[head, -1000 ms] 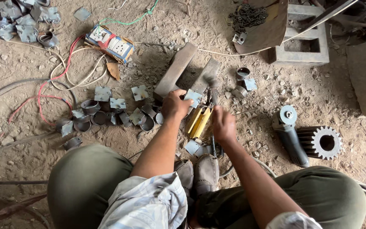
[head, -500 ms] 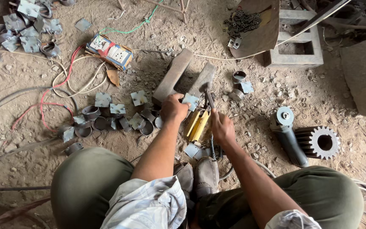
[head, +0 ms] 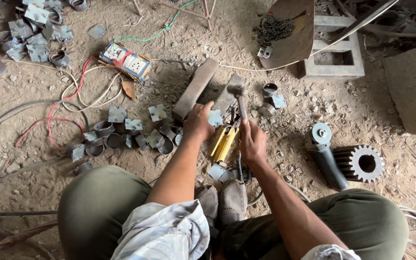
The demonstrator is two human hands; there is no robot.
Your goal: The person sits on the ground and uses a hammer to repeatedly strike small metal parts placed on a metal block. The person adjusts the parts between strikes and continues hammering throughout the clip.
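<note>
Our right hand point(head: 252, 143) grips a hammer point(head: 239, 98); our left hand point(head: 199, 123) pins 1 square metal plate point(head: 215, 118) on the steel block point(head: 196, 89).

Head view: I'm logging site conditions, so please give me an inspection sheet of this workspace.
Surface: bare dirt floor, stones scattered.
Job's things: hammer raised over metal plate beside steel block; yellow tool below.
Clutter: metal rings and plates, gear, grinder.
Hands: left hand holds the plate; right hand grips the hammer.
Cables: red and white wires to socket box.
Surroundings: concrete blocks.
</note>
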